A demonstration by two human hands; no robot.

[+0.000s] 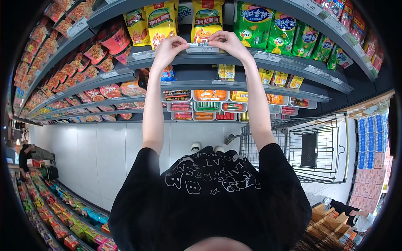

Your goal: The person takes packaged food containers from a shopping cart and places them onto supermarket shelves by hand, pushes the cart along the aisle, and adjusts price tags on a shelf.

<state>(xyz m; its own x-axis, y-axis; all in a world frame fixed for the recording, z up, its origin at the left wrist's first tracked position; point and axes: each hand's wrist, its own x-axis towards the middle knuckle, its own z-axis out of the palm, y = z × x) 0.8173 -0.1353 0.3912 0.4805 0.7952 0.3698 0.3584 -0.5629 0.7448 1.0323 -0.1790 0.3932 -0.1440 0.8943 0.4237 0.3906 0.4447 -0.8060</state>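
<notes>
Both my arms reach forward to the edge of a grey shelf (142,62). My left hand (169,51) is closed in a pinch at the left end of a price label (201,44) on the shelf's front edge. At the label's right end, my right hand (231,44) pinches it between thumb and fingers. A 9.90 price shows just below the fingertips. Right behind the label stands a yellow sausage bag (207,21). Another yellow bag (161,23) is behind my left hand, and a green bag (252,24) is behind my right.
Lower shelves hold white bins (207,106) of packaged sausages. Instant noodle tubs (114,39) line the left. A wire shopping cart (316,146) stands at my right on the pale tiled floor (104,146). One person (35,154) is far left, another (349,213) lower right.
</notes>
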